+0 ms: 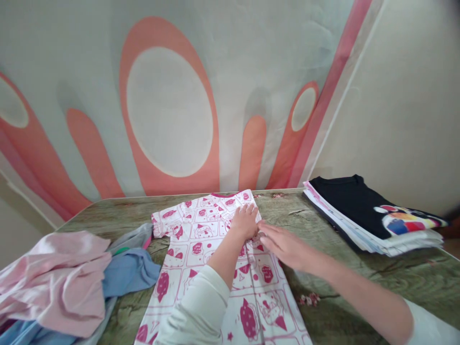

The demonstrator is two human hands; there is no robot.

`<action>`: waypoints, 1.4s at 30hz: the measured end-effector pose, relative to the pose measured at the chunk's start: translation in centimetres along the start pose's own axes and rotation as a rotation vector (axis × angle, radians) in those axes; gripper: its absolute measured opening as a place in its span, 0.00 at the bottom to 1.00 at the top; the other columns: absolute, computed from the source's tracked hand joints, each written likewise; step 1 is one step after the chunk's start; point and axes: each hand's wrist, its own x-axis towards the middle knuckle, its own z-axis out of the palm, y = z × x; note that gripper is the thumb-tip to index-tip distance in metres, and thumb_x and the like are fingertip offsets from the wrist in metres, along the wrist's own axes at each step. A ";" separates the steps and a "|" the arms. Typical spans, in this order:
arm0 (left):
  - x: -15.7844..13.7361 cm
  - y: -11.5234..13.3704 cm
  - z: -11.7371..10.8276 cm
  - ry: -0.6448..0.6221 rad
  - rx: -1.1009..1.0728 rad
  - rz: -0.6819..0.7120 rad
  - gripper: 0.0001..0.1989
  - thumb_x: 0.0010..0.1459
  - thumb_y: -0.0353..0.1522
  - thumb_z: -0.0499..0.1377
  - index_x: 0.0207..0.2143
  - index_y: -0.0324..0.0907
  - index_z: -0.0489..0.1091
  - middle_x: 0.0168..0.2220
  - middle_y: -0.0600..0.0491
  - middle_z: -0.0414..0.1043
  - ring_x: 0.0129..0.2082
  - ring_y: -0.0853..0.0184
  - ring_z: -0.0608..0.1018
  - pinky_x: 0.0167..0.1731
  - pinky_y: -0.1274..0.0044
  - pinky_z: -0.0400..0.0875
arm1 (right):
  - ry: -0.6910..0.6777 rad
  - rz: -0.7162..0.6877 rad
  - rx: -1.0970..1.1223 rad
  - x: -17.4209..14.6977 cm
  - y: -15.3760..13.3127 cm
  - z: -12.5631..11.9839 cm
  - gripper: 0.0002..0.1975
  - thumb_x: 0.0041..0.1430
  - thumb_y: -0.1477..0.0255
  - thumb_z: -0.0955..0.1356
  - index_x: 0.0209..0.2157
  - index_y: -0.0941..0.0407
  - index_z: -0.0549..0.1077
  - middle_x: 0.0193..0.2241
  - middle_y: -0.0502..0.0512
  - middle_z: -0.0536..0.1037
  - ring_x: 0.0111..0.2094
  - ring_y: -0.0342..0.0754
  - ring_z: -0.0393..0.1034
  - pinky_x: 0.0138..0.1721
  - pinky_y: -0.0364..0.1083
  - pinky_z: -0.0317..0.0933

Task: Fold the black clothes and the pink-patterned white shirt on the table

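A white short-sleeved shirt (201, 244) with a magenta cartoon print lies spread on the table, its collar toward the wall. Its left sleeve sticks out flat, while the right side looks turned inward in a long straight crease. Flat on the upper right part of the shirt rests my left hand (245, 221), fingers stretched out. My right hand (279, 242) is at the shirt's right edge, fingers extended and tips close to my left hand. Whether the right fingertips press on cloth is hard to see.
At the left is a loose heap of clothes with a pink garment (68, 278) and a blue one (131, 273). A stack of folded clothes topped by a black T-shirt (355, 206) stands at the right. Behind the wood-patterned table (341, 292) rises a wall with a coral print.
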 end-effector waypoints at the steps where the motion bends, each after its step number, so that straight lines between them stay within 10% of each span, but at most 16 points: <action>1: 0.0 0.1 -0.1 -0.017 0.055 0.008 0.30 0.60 0.45 0.43 0.61 0.40 0.49 0.64 0.50 0.43 0.63 0.58 0.46 0.59 0.63 0.40 | 0.053 0.015 0.002 1.7 1.4 -0.1 0.25 0.63 0.64 0.55 0.58 0.61 0.59 0.57 0.63 0.62 0.58 0.53 0.55 0.58 0.55 0.49; 9: -0.1 1.2 -0.3 0.023 0.136 -0.251 0.45 0.53 0.55 0.42 0.62 0.31 0.46 0.63 0.38 0.42 0.62 0.50 0.46 0.58 0.59 0.38 | 0.035 -0.111 0.206 12.8 8.3 2.7 0.24 0.63 0.65 0.53 0.58 0.57 0.60 0.58 0.57 0.61 0.58 0.47 0.54 0.59 0.52 0.46; 24: -0.3 1.6 0.2 -0.003 0.083 -0.345 0.46 0.51 0.58 0.37 0.63 0.36 0.42 0.65 0.44 0.36 0.63 0.47 0.40 0.55 0.49 0.32 | -0.069 0.195 -0.195 18.0 12.1 3.9 0.36 0.60 0.51 0.47 0.63 0.57 0.45 0.64 0.51 0.40 0.64 0.47 0.32 0.61 0.52 0.30; 33: 0.0 -3.5 -2.2 -0.113 -0.001 -0.218 0.25 0.63 0.39 0.35 0.60 0.47 0.50 0.64 0.54 0.44 0.63 0.58 0.47 0.57 0.56 0.43 | 0.085 0.313 -0.151 17.5 12.7 3.2 0.34 0.62 0.56 0.43 0.63 0.61 0.41 0.64 0.56 0.39 0.64 0.47 0.32 0.62 0.50 0.33; 42: -0.4 -5.8 -1.2 -0.035 0.085 -0.205 0.24 0.63 0.40 0.40 0.60 0.50 0.49 0.64 0.55 0.43 0.63 0.59 0.46 0.58 0.59 0.42 | -0.099 -0.026 -0.191 10.2 9.6 3.6 0.35 0.61 0.50 0.49 0.63 0.56 0.44 0.64 0.54 0.44 0.63 0.51 0.36 0.62 0.52 0.32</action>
